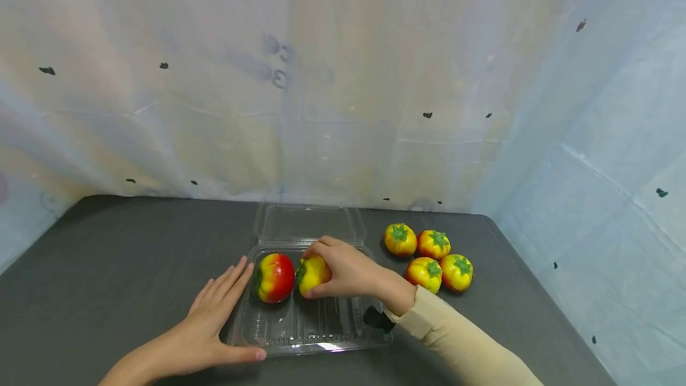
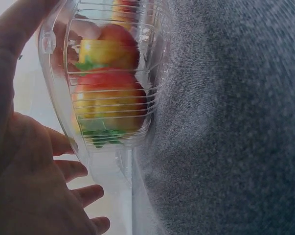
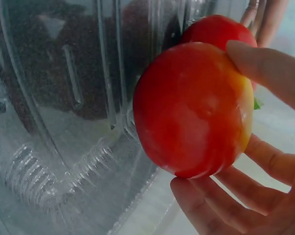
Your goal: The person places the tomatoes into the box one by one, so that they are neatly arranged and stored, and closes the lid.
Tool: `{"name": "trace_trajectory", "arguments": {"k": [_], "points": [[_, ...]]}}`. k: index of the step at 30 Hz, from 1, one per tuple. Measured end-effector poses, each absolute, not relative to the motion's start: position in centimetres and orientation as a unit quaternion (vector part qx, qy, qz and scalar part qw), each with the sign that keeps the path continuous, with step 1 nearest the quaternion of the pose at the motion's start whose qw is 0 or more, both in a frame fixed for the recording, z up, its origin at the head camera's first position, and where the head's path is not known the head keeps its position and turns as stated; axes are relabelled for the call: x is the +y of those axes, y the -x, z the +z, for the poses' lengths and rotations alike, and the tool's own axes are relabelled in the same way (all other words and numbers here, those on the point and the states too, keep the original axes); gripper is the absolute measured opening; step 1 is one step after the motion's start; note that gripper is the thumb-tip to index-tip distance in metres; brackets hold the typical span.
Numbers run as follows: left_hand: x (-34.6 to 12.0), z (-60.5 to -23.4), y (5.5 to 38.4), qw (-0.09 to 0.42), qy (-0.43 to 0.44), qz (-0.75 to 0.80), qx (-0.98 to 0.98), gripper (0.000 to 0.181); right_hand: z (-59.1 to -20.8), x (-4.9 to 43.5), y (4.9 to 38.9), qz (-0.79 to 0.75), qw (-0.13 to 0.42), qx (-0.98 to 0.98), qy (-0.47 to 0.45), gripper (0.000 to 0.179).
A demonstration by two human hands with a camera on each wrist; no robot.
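My right hand grips a red-and-yellow tomato-like fruit between thumb and fingers, inside the clear plastic clamshell container. In the right wrist view, the held fruit shows its smooth red side. Just left of it, another such fruit lies on its side in the container, its green leafy top turned left. Along the container's left side, my left hand has its fingers spread and nearly straight, the thumb at the front edge. Through the clear wall, the left wrist view shows both fruits.
Several more red-and-yellow fruits sit grouped on the dark grey table, right of the container. The container's lid lies folded back behind its base. Pale sheeting hangs behind the table and along the right.
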State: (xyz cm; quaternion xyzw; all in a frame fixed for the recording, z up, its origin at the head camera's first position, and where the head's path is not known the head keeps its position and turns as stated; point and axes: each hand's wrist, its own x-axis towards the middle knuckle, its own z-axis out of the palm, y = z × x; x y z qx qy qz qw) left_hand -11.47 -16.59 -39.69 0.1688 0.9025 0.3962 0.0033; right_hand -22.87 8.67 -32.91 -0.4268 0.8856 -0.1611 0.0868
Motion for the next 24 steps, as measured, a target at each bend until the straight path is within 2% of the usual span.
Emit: {"name": "trace_trajectory", "arguments": {"k": [10,24], "points": [[-16.57,-39.64,11.43,0.008,-0.169,0.399,0.901,0.118,-33.44,8.18,23.00,-0.151,0.082,0.887,0.429,0.056],[-16.59,-39.66,11.44,0.006,-0.166,0.397,0.903,0.118,-32.75,8.76,22.93,-0.137,0.124,0.876,0.446,0.068]]}}
